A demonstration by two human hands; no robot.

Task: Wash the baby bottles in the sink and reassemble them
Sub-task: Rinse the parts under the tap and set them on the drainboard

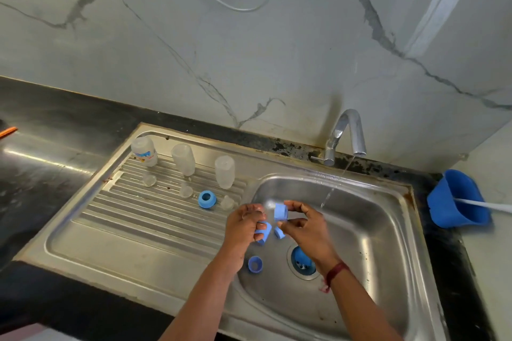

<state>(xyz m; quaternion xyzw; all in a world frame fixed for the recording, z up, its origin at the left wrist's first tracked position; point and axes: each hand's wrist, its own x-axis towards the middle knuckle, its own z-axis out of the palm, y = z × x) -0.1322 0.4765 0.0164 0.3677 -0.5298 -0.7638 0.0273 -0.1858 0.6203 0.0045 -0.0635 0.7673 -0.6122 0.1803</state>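
Note:
Over the steel sink point(388, 230), my right hand point(307, 225) pinches a blue bottle ring point(280, 212) between thumb and fingers. My left hand point(243, 225) grips another blue ring point(264, 231) just left of it. A small blue piece point(279, 232) shows between my hands; who holds it is unclear. On the basin floor lies a blue ring point(255, 264), and a blue part point(300, 256) sits in the drain. On the draining board point(138, 207) stand three upturned clear bottles point(144, 151) point(184, 159) point(225, 171), with clear teats point(149, 180) point(185, 191) point(227, 202) and a blue ring point(206, 198).
The tap point(346, 133) at the back of the basin runs a thin stream into the sink. A blue tub point(457, 199) with a white handle in it stands on the black counter at the right. An orange object point(8, 131) lies at the far left edge.

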